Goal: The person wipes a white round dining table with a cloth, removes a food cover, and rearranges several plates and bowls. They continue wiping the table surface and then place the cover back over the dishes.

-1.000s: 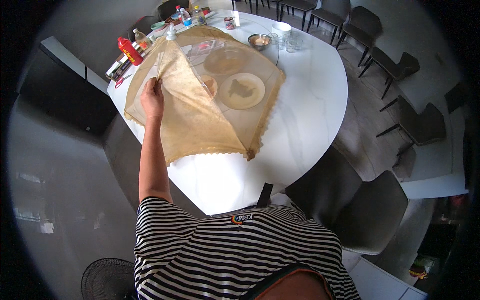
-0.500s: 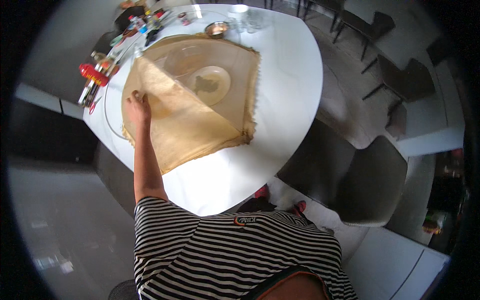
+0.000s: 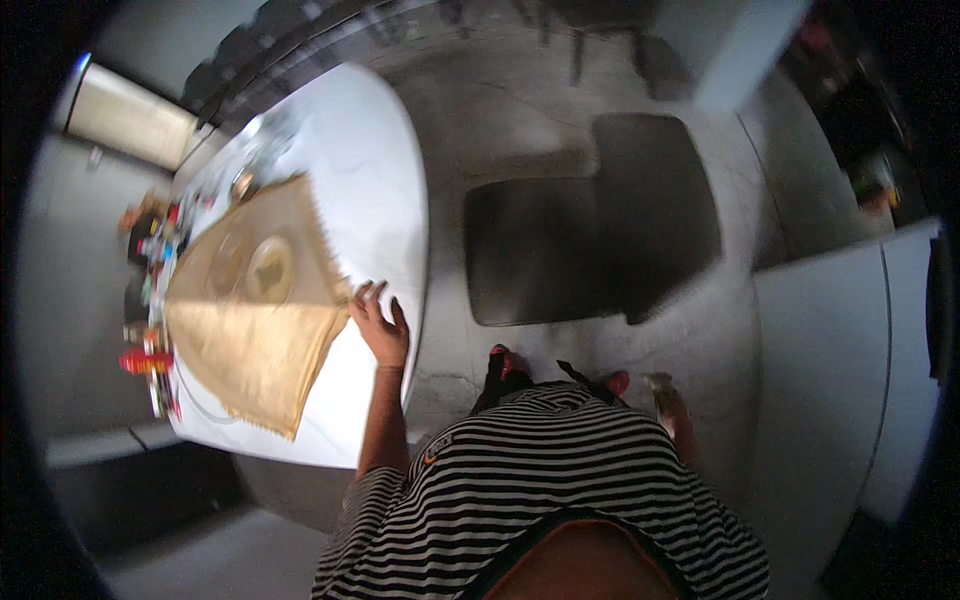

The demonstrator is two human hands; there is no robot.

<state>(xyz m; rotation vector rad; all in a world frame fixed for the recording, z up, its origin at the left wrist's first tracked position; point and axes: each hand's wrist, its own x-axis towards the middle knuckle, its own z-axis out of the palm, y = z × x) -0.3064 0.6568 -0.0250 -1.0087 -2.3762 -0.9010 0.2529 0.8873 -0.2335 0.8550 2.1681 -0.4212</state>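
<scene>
Tan mesh cover [image 3: 255, 320] shelters a plate [image 3: 284, 259] holding something dark [image 3: 267, 271].

Looks like the dining area of a home. Suggested by the white, round-edged worktop [image 3: 385, 200], spread with a tan mesh food cover [image 3: 265, 345] over a pale plate [image 3: 282, 272], and by the red bottle [image 3: 147, 362] and blurred small containers [image 3: 152, 247] crowded along the left side. Borne out further by a dark chair [image 3: 650, 225] with a backrest, standing close by on grey flooring [image 3: 445, 350], and by plain pale panels [image 3: 815, 350], probably cabinet fronts, at far right.
</scene>
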